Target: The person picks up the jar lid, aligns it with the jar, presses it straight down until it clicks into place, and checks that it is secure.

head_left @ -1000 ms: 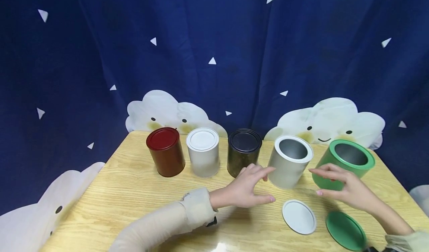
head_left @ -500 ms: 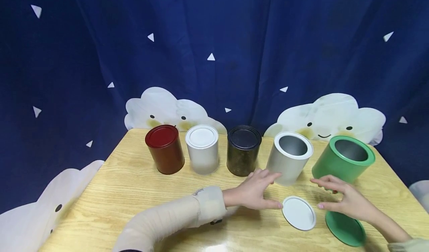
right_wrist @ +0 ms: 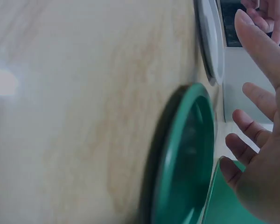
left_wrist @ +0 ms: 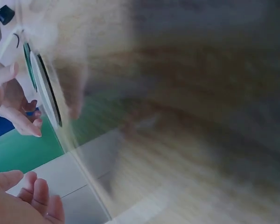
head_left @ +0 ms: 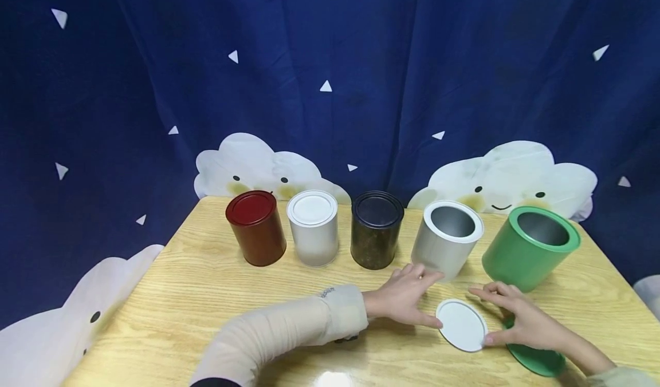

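Head view: left hand [head_left: 406, 296] and right hand [head_left: 523, 319], fingers spread, flank the white lid [head_left: 462, 325] lying on the table [head_left: 196, 284], contact unclear. Its thin edge could slip from a weak pinch, or the right hand could nudge the green lid [head_left: 537, 360] below.

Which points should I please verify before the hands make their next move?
1. White lid lying on the table: ok.
2. White lid apart from the green lid: ok.
3. Left hand and right hand on opposite sides of the white lid: ok.
4. Thumbs touching its edge: cannot tell.
5. White lid gripped: not ok, fingers spread.
6. White can nearest the green can uncovered: ok.
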The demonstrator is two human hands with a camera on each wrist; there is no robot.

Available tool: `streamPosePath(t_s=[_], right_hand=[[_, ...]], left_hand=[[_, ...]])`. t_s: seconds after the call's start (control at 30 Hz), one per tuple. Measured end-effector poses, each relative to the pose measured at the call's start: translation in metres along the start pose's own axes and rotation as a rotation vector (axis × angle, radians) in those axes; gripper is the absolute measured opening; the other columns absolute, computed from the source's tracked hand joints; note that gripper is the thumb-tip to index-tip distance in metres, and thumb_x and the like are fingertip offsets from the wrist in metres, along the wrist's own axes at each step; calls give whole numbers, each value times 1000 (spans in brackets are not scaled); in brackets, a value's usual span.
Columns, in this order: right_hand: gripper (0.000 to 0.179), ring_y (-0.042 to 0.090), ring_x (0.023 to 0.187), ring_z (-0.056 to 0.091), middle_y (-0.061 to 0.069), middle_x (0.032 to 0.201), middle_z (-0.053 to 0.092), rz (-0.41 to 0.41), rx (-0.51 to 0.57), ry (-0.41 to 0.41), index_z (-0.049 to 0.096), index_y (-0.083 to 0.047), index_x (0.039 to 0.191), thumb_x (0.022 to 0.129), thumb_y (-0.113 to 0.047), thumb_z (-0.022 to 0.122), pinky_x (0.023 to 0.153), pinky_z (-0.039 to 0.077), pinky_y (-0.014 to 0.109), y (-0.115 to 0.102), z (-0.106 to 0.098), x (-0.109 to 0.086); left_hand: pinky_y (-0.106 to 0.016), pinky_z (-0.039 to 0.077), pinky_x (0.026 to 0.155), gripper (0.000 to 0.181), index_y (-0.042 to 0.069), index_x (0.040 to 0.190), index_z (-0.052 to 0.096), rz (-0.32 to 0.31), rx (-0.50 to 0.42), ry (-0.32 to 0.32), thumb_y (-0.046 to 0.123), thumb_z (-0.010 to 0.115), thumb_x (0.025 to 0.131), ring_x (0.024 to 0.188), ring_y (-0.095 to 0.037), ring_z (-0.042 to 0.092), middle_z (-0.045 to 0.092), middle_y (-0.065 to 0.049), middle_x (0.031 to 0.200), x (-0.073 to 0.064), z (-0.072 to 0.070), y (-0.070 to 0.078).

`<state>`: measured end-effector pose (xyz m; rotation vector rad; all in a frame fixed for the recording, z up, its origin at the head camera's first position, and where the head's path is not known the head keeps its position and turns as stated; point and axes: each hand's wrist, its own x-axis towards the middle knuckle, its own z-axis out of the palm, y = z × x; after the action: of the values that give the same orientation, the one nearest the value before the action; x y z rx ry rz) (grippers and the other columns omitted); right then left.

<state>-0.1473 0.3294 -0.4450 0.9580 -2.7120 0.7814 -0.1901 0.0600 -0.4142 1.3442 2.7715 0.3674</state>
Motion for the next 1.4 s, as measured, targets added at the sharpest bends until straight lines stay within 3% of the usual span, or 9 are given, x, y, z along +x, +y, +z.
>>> streamPosePath(t_s=[0.4,0.8,1.07,1.4], right_hand=[[80,1,90,28,-11,101,44,-6,-124,14,60,-13,119,53,-53,80,70,24,25,4,11,-2],[79,2,91,27,-11,102,41,-30,-162,18,63,-17,116,50,-58,77,71,23,25,6,13,-2],[77,2,91,27,-12,101,42,-27,-137,16,64,-16,115,51,-57,76,71,22,25,5,14,-2],[75,2,93,32,-10,103,48,-56,-114,13,65,-12,113,51,-53,77,73,26,23,5,12,-2]], left_hand=[[-19,22,64,87,27,138,38,-61,18,-101,63,69,65,81,-6,30,38,8,100,3,17,1],[-22,21,63,75,33,133,43,-97,104,-197,63,65,68,81,-8,30,36,9,97,12,21,8],[-23,21,64,60,35,121,52,-69,169,-195,63,64,70,80,-8,29,35,10,91,16,25,13],[-22,23,65,62,34,122,52,-50,230,-175,66,61,69,85,-6,34,40,10,94,16,27,17]])
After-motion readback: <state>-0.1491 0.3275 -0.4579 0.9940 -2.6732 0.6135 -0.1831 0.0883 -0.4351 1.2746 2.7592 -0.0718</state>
